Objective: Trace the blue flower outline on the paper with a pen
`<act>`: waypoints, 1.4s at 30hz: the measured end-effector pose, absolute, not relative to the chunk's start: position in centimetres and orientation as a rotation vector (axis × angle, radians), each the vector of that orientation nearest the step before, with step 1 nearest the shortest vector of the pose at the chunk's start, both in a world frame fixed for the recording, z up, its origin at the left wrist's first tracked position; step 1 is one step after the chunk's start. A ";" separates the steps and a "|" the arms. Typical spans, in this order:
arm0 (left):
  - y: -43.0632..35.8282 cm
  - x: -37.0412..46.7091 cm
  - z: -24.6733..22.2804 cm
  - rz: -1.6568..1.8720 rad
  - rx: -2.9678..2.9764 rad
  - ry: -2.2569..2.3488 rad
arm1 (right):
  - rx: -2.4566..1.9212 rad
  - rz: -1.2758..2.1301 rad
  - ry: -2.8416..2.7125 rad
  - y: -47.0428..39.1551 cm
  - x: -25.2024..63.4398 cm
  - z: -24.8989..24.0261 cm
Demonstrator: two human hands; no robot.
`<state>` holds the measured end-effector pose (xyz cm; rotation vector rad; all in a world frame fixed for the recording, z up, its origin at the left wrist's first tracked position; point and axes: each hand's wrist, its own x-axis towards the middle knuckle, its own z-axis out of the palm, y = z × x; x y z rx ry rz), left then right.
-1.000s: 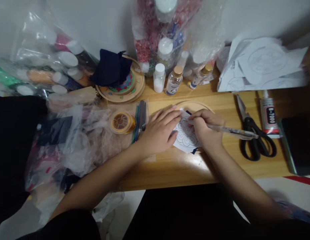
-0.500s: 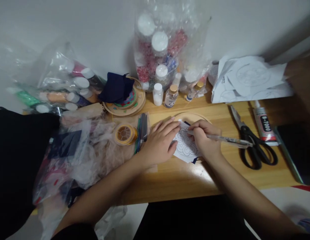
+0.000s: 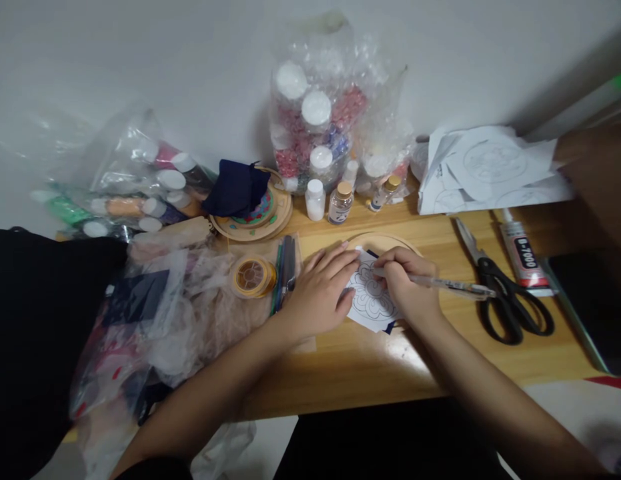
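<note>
A white paper [image 3: 371, 310] with a printed flower pattern lies over dark blue fabric [image 3: 390, 329], whose corners peek out. Beneath them is a round wooden hoop [image 3: 385, 239], partly covered. My left hand [image 3: 324, 288] lies flat with fingers stretched out, its fingertips and thumb at the paper's left edge. Gripped in my right hand [image 3: 409, 283] is a pen [image 3: 453, 285], slanting to the right with its tip end over the flower pattern. My right fingers hide part of the paper.
Black-handled scissors [image 3: 505, 293], a glue tube [image 3: 525, 257] and a dark phone-like slab [image 3: 595, 307] lie on the right. Bottles [image 3: 340, 203] and bagged jars [image 3: 317, 120] stand behind. Left are a spool of yellow thread [image 3: 253, 277], plastic bags [image 3: 190, 313] and dark cloth on hoops [image 3: 237, 190].
The camera view has shifted slightly, so the background sits lower. Both hands stay at the paper, and the pen remains in my right hand at nearly the same spot on the pattern.
</note>
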<state>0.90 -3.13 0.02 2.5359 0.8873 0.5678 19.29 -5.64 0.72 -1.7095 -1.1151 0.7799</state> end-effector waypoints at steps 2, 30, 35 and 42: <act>-3.1 0.9 0.0 0.568 2.536 0.889 | -1.704 0.778 -1.119 -5.6 19.3 0.8; -3.1 0.9 0.2 0.506 2.520 0.902 | -1.711 0.803 -1.109 -5.6 19.4 0.7; -3.1 0.9 0.2 0.519 2.516 0.897 | -1.709 0.791 -1.120 -5.6 19.4 0.9; -3.2 0.9 0.2 0.514 2.510 0.905 | -1.701 0.786 -1.139 -5.5 19.4 1.0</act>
